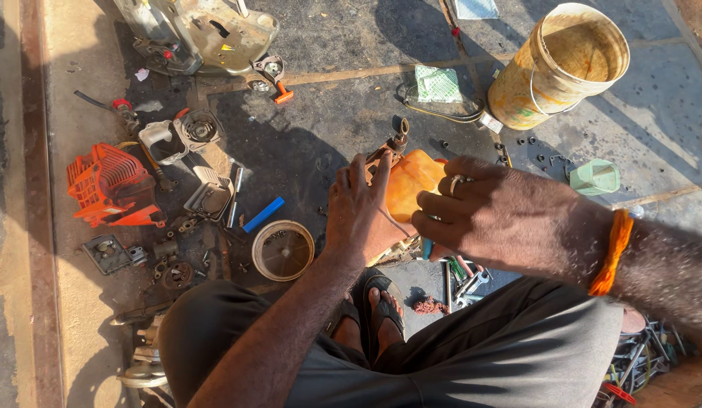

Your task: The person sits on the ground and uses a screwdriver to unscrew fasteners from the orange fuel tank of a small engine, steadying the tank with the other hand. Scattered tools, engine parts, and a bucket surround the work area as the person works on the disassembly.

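Head view: my left hand (360,215) clasps the orange plastic tank (411,181) over my lap, above the floor (328,121); my right hand (502,219) pinches a teal-handled tool (427,248). I judge the tank light, rigid, slick; best gripped by its flat sides.

Left hand (360,211) at frame centre, back of hand to camera, fingers pointing up-frame and closed together, gripping. Left forearm runs from bottom centre diagonally up to the wrist. Right hand (490,219) just right of centre, back up, fingers (434,225) curled leftward in a closed grasp; ring on one finger, orange band at the wrist. Right forearm enters from the right edge. The two hands sit close, almost touching. Legs folded at bottom of frame, sandalled feet between the knees.
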